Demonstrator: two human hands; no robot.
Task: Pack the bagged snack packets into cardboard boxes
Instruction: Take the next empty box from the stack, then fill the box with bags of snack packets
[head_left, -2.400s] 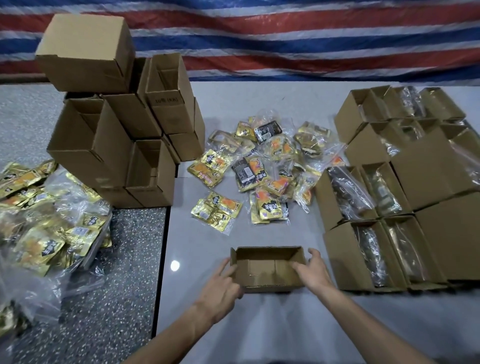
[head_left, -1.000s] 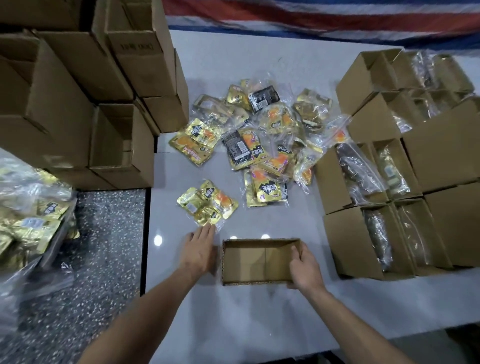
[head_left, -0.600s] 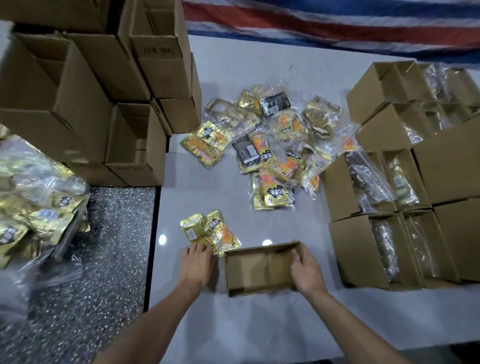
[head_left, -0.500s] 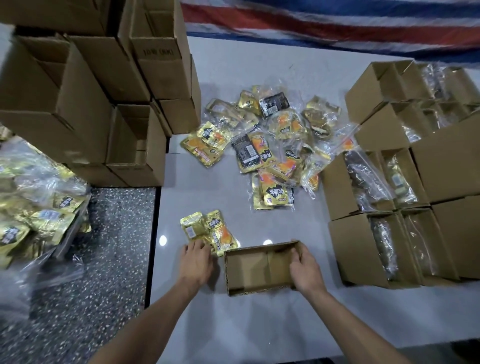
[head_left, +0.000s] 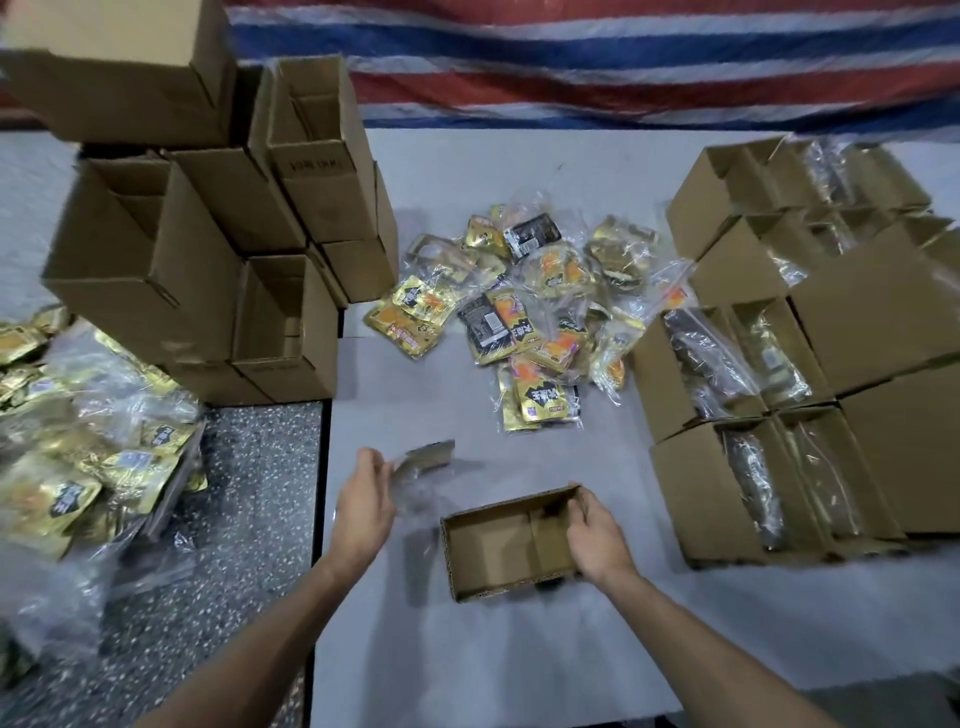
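Note:
An open, empty cardboard box (head_left: 498, 551) lies on the white table (head_left: 519, 654) right in front of me. My right hand (head_left: 595, 543) grips its right end wall. My left hand (head_left: 363, 506) holds a clear bag of gold snack packets (head_left: 423, 460) lifted just left of the box; the bag is blurred by motion. A loose pile of bagged snack packets (head_left: 524, 317) lies farther back on the table, between the two groups of boxes.
Empty cardboard boxes (head_left: 208, 228) are stacked at the back left. Filled open boxes (head_left: 789, 395) stand in rows at the right. More bagged packets (head_left: 78, 447) are heaped on the speckled surface (head_left: 249, 519) at the left. A striped tarp (head_left: 571, 62) hangs behind.
My left hand has picked up the bag of gold packets that lay left of the box and lifted it. My right hand stays on the box. The view tilted up.

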